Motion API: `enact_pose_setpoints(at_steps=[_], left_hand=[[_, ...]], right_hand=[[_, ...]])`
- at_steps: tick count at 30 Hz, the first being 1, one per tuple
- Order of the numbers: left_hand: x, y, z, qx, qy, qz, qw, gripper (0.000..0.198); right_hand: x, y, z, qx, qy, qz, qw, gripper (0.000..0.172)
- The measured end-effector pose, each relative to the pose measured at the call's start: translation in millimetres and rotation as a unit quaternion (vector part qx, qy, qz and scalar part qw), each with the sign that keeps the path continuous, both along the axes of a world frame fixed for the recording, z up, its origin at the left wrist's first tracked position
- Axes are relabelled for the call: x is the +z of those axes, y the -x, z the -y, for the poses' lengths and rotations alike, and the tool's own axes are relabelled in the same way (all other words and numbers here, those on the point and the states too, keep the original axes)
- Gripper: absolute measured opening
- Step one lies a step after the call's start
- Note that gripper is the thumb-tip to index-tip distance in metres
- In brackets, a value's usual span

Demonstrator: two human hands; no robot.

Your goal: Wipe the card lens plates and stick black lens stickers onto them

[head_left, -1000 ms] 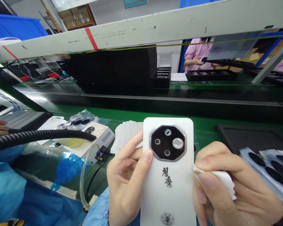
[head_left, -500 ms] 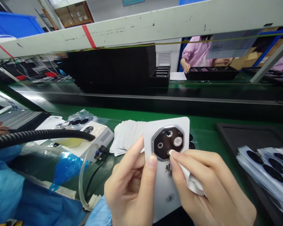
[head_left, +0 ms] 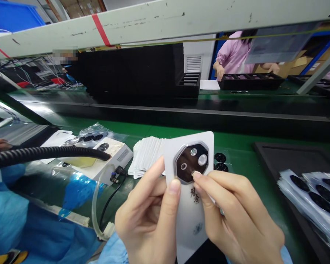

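Note:
My left hand (head_left: 148, 216) grips a white phone back cover (head_left: 191, 209) by its left edge, thumb lying near the lower left of the black octagonal camera panel (head_left: 191, 162). My right hand (head_left: 236, 216) is closed, its fingertips pressed on the lower part of that camera panel. A bit of white cloth (head_left: 221, 209) shows under the right fingers, mostly hidden. The cover is tilted, top leaning right.
A stack of white covers (head_left: 147, 156) lies on the green bench (head_left: 236, 146) behind. A black corrugated hose (head_left: 44, 154) and a white box (head_left: 110, 157) sit at left. Bagged black lens parts (head_left: 310, 198) fill a black tray (head_left: 277, 157) at right. A person in pink (head_left: 231, 55) works across the conveyor.
The cover dropped lower and tilted. My right hand moved from the cover's right edge onto the camera panel, pressing the cloth there; the cloth is now mostly hidden.

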State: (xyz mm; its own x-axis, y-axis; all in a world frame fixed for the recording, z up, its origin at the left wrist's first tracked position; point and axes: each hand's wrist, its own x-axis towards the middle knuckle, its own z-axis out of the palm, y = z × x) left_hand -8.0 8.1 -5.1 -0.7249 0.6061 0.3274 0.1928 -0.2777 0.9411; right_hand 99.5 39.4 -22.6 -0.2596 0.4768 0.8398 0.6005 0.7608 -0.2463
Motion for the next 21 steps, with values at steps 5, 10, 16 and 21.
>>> enact_pose_setpoints(at_steps=[5,10,16,21], left_hand=[[5.7,-1,-2,-0.063,0.022,0.119,0.991,0.023],[10.6,5,-5,-0.173,0.065,0.205,0.961,0.030],[15.0,7,-6,-0.170,0.089,0.183,0.964,0.028],[14.9,6,-6,-0.149,0.080,0.167,0.971,0.025]], right_hand=[[12.5,-10,-7,0.024,0.029,0.011,0.999,0.021],[18.4,-8,2,0.020,0.155,-0.223,0.962,0.010],[20.8,-3,10,0.047,0.218,-0.336,0.915,0.021],[21.4,-6,5,0.096,0.230,-0.346,0.905,0.017]])
